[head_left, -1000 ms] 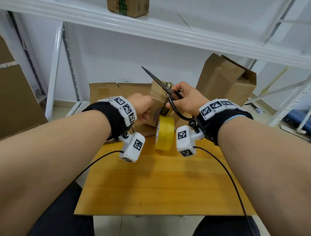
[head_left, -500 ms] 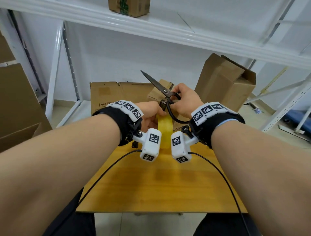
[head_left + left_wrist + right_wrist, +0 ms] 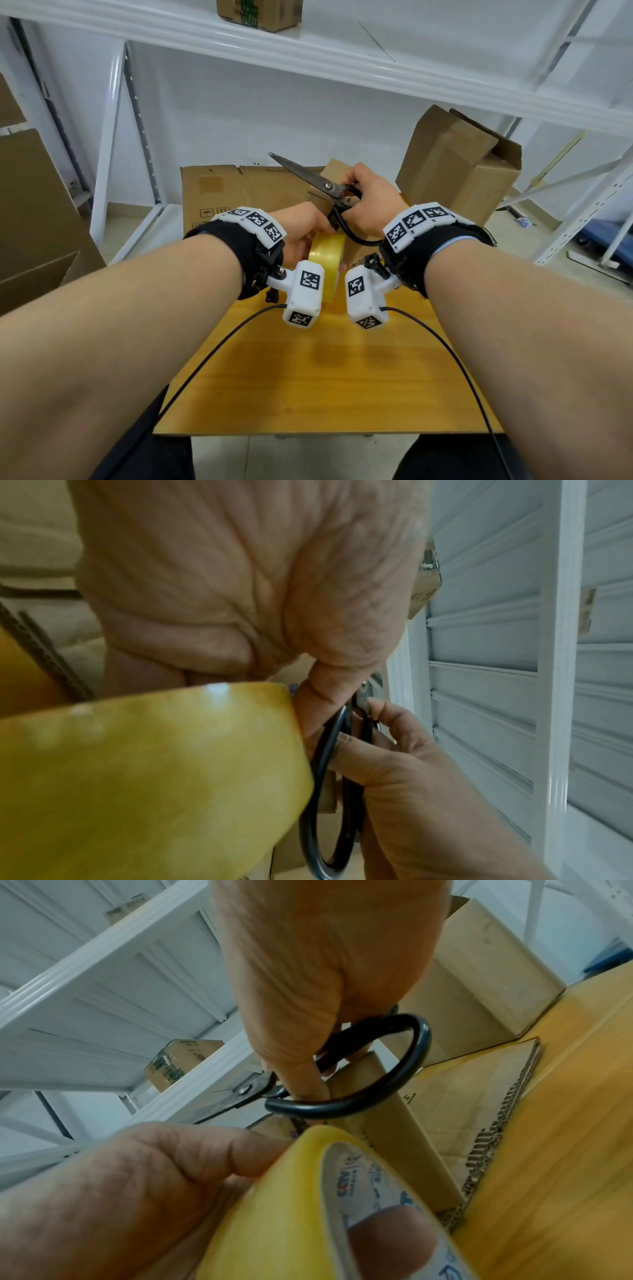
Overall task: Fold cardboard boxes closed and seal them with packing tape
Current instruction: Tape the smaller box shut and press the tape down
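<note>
1. The roll of yellow packing tape (image 3: 325, 253) is held up on edge above the far part of the wooden table (image 3: 329, 377), between the two wrists; the right wrist view shows its white printed core.
2. The left hand (image 3: 301, 236) grips the roll, thumb against the outer yellow face and a finger (image 3: 390, 1240) hooked through the core.
3. The right hand (image 3: 370, 205) is closed around the black handles of the scissors (image 3: 322, 186), just beyond the roll. The blades lie together and point up and to the left.
4. The two hands are touching or nearly so at the fingertips, right by the top edge of the roll; whether a loose tape end is pinched there I cannot tell.
5. Directly behind the hands stands a small cardboard box (image 3: 337, 171), mostly hidden by them, with a flap edge showing beside the scissor handle in the right wrist view.
6. A flattened cardboard sheet (image 3: 239, 192) leans upright at the table's far edge, behind that box.
7. To the right, a larger open box (image 3: 455, 164) sits tilted, its flaps up.
8. White metal shelving (image 3: 308, 51) runs overhead, carrying another carton (image 3: 260, 12).
</note>
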Demonstrator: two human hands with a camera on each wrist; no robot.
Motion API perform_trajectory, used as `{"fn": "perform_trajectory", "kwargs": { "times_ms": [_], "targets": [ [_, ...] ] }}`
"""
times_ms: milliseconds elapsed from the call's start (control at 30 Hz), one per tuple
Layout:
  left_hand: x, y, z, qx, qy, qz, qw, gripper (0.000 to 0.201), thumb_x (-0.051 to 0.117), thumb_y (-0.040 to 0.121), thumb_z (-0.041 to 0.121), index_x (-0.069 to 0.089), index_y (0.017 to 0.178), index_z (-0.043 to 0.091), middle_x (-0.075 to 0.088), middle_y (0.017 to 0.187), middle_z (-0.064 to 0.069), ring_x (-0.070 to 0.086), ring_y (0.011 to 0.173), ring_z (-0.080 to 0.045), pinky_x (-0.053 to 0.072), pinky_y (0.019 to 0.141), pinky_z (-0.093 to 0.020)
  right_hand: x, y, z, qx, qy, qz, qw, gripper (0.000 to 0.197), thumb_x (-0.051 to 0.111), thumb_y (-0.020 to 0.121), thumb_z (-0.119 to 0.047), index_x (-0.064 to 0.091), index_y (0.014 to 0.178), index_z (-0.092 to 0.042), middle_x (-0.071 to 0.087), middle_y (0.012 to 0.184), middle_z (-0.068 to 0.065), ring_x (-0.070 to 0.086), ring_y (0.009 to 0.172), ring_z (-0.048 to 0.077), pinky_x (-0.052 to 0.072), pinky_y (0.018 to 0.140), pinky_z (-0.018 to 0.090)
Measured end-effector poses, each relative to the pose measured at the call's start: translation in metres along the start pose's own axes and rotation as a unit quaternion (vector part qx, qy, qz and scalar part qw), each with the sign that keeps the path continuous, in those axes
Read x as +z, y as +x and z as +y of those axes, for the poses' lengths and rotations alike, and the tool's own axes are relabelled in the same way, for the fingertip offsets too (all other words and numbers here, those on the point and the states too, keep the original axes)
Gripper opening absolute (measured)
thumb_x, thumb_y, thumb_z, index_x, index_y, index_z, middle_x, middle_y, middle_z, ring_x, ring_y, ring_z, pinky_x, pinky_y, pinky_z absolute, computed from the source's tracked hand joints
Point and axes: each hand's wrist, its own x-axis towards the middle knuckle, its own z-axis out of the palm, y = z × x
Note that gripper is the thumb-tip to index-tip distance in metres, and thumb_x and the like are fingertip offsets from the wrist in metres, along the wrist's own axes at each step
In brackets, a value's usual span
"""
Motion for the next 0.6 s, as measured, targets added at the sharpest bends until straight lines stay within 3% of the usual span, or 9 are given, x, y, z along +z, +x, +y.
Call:
{"fn": "perform_trajectory", "kwargs": {
  "times_ms": [167,400,533,600],
  "targets": [
    [0.007,0.000,-0.001,-0.001,0.054,-0.001,0.999,0.014,0.060,0.092,0.012,0.061,0.101,0.001,0.067,0.085,-0.016,0.065,0.077,-0.030,0.054,0.085,-0.046,0.000,0.001,0.001,0.003,-0.001,0.002,1.000,0.043,0.073,0.076,-0.008,0.053,0.110,-0.026,0.067,0.101,0.002,0.065,0.092,0.026,0.057,0.086,0.042],
    [-0.001,-0.010,0.010,-0.017,0.126,0.007,0.992,0.028,0.065,0.088,0.011,0.058,0.113,0.000,0.066,0.091,-0.019,0.067,0.072,-0.032,0.057,0.063,-0.042,0.003,0.007,0.000,0.013,-0.025,-0.004,1.000,0.042,0.070,0.076,-0.004,0.054,0.109,-0.027,0.064,0.098,-0.001,0.064,0.090,0.024,0.058,0.082,0.039],
    [-0.006,-0.014,0.012,-0.015,0.138,0.021,0.990,0.028,0.067,0.086,0.014,0.061,0.110,0.001,0.066,0.088,-0.018,0.065,0.069,-0.031,0.057,0.062,-0.041,0.005,0.011,-0.003,0.011,-0.042,-0.012,0.999,0.039,0.067,0.078,-0.005,0.053,0.107,-0.026,0.063,0.097,0.000,0.063,0.090,0.024,0.057,0.082,0.040],
    [-0.006,-0.014,0.011,-0.022,0.142,0.025,0.989,0.025,0.070,0.084,0.013,0.061,0.104,0.001,0.066,0.082,-0.017,0.064,0.066,-0.030,0.057,0.067,-0.041,0.005,0.012,-0.003,0.017,-0.049,-0.016,0.999,0.038,0.066,0.079,-0.004,0.053,0.107,-0.027,0.062,0.097,0.001,0.063,0.089,0.025,0.058,0.080,0.040]
  ]
}}
